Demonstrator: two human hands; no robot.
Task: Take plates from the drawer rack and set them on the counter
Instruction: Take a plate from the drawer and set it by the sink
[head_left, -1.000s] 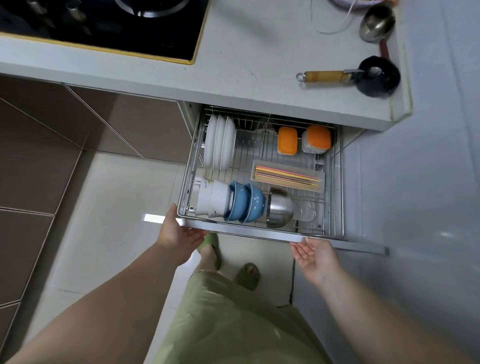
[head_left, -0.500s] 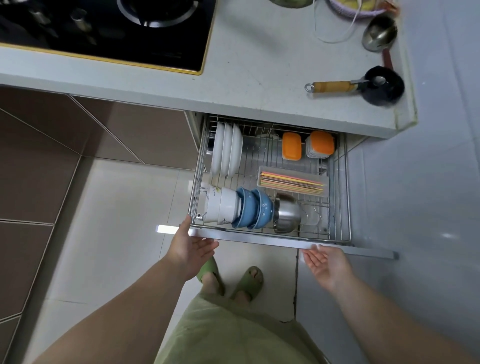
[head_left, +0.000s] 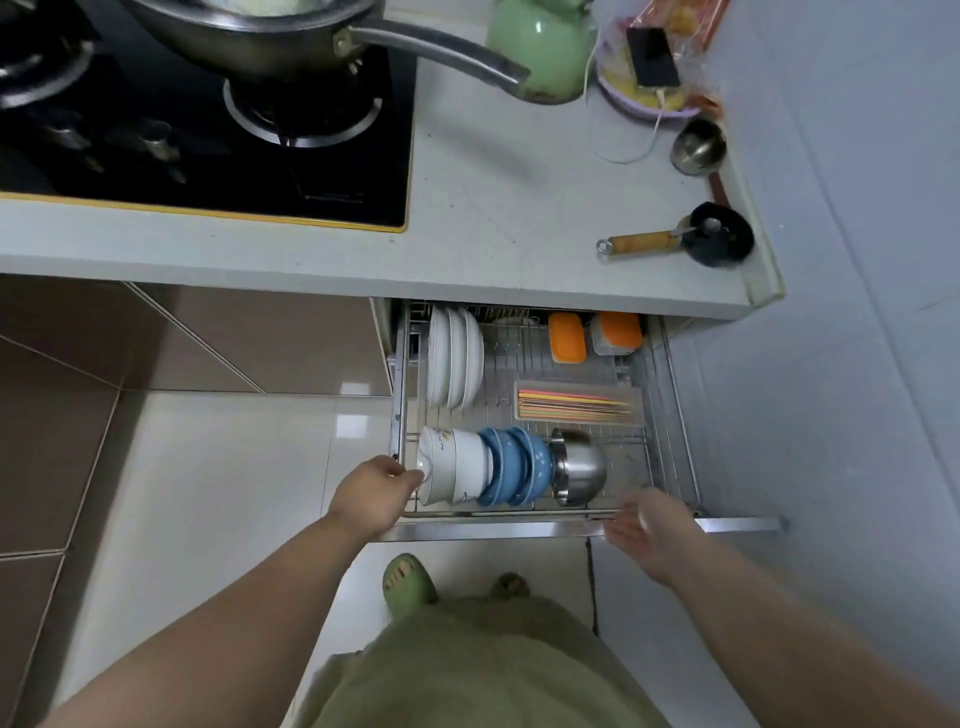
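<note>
The drawer rack (head_left: 670, 467) stands pulled out under the table (head_left: 519, 208), and the white plates (head_left: 454, 358) stand on edge in its slots at the rack's 11 o'clock corner, partly under the table's lip. In the front row lie nested white bowls (head_left: 449, 467), blue bowls (head_left: 511, 467) and a steel bowl (head_left: 579, 467). The left hand (head_left: 371, 496) is at the rack's 7 o'clock corner, fingers curled and touching the rim of the outermost white bowl; whether it pinches that rim or only rests against it I cannot tell. The right hand (head_left: 652, 525) hovers open and flat over the drawer's front rail at 5 o'clock, blurred, holding nothing.

The step in hand is the reach for the plates, and no plate is lifted yet. To do it well, the left hand should pass over the bowls toward 12 o'clock and take the nearest plate by its upper edge, thumb on one face and fingers on the other. Lift straight up out of the slot before swinging, since the table's lip overhangs the far ends. The right hand can support the plate from below once it clears the wires. A bare stretch of table lies at 12 o'clock from the drawer, between the stove (head_left: 208, 130) and the wooden-handled ladle (head_left: 675, 241), and looks the safest landing spot.
</note>
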